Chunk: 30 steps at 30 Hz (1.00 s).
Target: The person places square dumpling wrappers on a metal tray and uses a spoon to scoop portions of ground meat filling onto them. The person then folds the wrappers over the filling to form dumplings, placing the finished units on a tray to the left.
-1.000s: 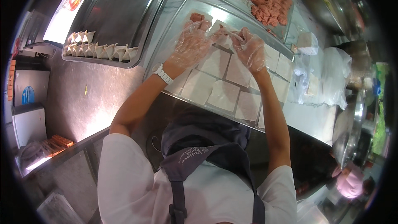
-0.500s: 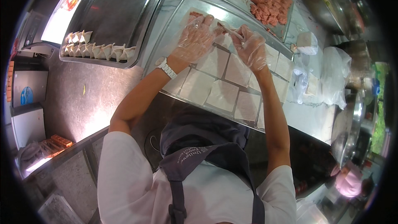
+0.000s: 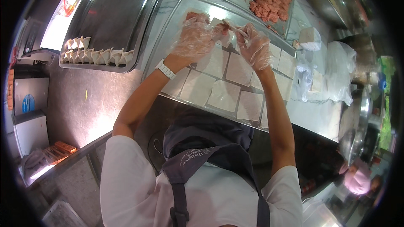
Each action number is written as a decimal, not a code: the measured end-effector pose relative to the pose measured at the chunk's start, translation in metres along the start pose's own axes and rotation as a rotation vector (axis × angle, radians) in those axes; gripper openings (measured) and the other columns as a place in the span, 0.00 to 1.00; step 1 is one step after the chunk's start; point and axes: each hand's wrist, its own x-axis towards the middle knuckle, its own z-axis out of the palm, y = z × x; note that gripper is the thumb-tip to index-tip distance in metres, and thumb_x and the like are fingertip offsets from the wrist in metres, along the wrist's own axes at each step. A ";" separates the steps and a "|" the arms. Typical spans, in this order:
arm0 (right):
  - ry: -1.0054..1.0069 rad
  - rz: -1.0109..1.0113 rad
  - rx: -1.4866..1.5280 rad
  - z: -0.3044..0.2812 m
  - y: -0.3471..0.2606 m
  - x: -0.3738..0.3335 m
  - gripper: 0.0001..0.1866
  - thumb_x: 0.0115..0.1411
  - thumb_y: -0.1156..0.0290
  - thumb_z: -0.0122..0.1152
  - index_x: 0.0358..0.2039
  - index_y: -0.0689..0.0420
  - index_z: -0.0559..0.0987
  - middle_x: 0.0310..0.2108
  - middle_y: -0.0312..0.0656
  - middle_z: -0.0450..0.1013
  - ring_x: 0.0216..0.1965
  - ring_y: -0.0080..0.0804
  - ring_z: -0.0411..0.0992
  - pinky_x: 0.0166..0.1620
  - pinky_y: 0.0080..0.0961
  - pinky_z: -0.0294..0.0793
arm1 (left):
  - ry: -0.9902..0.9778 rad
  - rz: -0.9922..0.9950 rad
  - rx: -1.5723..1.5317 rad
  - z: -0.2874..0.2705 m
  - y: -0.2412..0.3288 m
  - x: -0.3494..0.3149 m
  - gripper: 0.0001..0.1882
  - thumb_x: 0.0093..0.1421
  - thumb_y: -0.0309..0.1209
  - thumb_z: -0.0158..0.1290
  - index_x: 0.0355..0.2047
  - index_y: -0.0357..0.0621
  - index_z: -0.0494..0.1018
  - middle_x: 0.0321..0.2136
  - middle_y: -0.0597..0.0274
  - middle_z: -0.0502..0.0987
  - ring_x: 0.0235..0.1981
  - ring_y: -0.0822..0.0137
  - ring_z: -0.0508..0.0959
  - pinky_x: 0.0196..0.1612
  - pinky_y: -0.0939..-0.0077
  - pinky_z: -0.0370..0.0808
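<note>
Both my hands wear clear plastic gloves and meet over a metal tray [image 3: 170, 27] lined with square white dumpling wrappers [image 3: 224, 95]. One dumpling wrapper [image 3: 225, 39] is lifted between them, partly folded. My right hand [image 3: 254, 49] pinches its edge between thumb and fingers. Curled fingers of my left hand [image 3: 194, 38] close on its other side, partly hidden by the crumpled glove. A lump of pinkish meat filling [image 3: 198, 16] shows at the left fingertips; whether it is held or rests on the tray, I cannot tell.
Beyond stands a tray of portioned raw meat filling [image 3: 269, 4]. At left, a dark baking tray [image 3: 113, 12] carries rows of folded dumplings [image 3: 99, 56]. A stack of white wrappers [image 3: 310, 38] and plastic bags [image 3: 338, 67] lie at right. Another person in pink [image 3: 357, 178] is at lower right.
My hands stay close together over the tray, and the left fingers have curled in further toward the wrapper. The whole view has shifted slightly.
</note>
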 end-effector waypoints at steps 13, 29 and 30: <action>0.454 0.594 0.819 -0.011 0.045 -0.002 0.09 0.56 0.76 0.57 0.34 0.68 0.70 0.32 0.47 0.73 0.31 0.38 0.76 0.39 0.20 0.78 | 0.192 -0.119 -0.380 0.003 -0.024 0.016 0.13 0.47 0.24 0.49 0.36 0.45 0.73 0.35 0.54 0.72 0.38 0.55 0.72 0.42 0.62 0.70; 0.230 0.787 0.164 -0.080 0.169 -0.005 0.05 0.56 0.79 0.56 0.34 0.64 0.71 0.30 0.46 0.74 0.32 0.36 0.76 0.36 0.21 0.76 | 0.099 -0.019 -0.363 0.044 0.025 0.113 0.25 0.49 0.37 0.57 0.49 0.49 0.69 0.43 0.55 0.72 0.47 0.55 0.69 0.54 0.60 0.63; 0.202 0.636 0.002 -0.079 0.173 -0.004 0.06 0.57 0.78 0.55 0.35 0.62 0.72 0.27 0.44 0.74 0.30 0.36 0.75 0.34 0.24 0.75 | 0.103 -0.013 -0.341 0.050 0.028 0.122 0.27 0.49 0.39 0.58 0.50 0.50 0.68 0.44 0.54 0.72 0.49 0.54 0.69 0.55 0.58 0.61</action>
